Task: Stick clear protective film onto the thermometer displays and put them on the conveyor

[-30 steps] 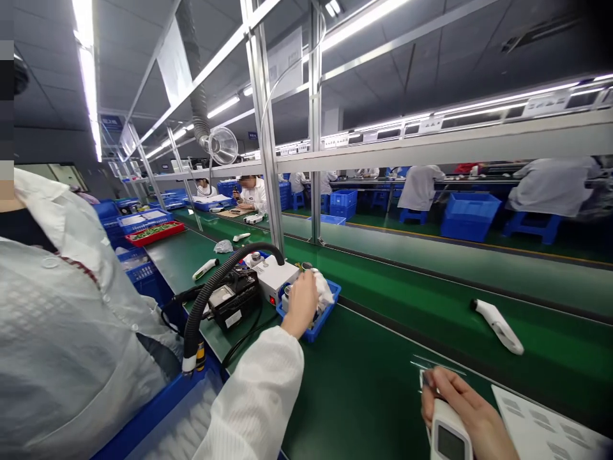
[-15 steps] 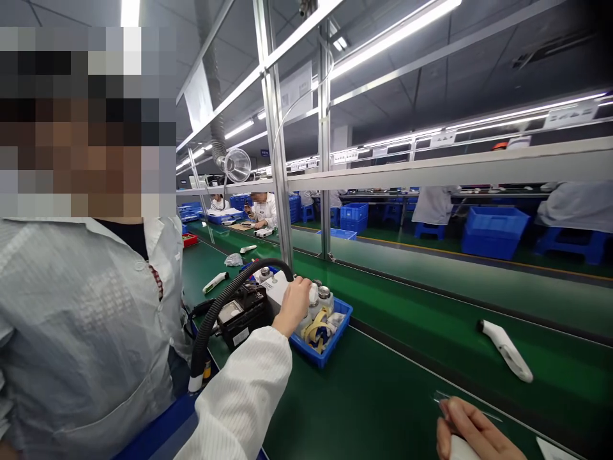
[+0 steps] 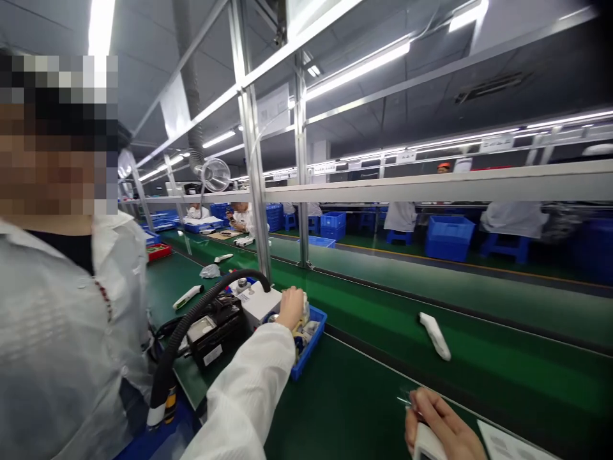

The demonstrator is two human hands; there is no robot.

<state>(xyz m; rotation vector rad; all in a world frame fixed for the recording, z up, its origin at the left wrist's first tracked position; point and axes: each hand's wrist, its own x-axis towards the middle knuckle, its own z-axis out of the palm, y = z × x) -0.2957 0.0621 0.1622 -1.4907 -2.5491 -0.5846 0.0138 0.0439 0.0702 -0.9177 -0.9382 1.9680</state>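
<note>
- the left hand [image 3: 290, 308] reaches out over the blue tray [image 3: 311, 342] on the green bench [image 3: 364, 396], its fingers curled down onto the small bottles and white things packed in the near end; what exactly they close on is hidden behind the hand, so the grip cannot be told.
- the right hand [image 3: 443, 428] sits low at the frame's bottom edge, fingers wrapped round the white handheld device [image 3: 425, 447], with a thin clear strip [image 3: 405, 401] sticking out from the fingertips.
- a second white device [image 3: 435, 335] lies alone on the belt, well apart from both hands; a black unit [image 3: 215, 329] with its hose [image 3: 191, 332] stands just beside the tray, and a co-worker in a white coat [image 3: 62, 332] fills the left side.
- judged from this view, the reach into the tray goes best with one item picked cleanly from above, the neighbours left standing, and the right hand keeping the device steady and level meanwhile.
- against half a second earlier, the left hand has sunk lower into the tray and now covers the bottle tops that then showed beside it; the yellowish roll in the tray is mostly hidden.
- the loose device on the belt now appears further left, and the view has swung.
</note>
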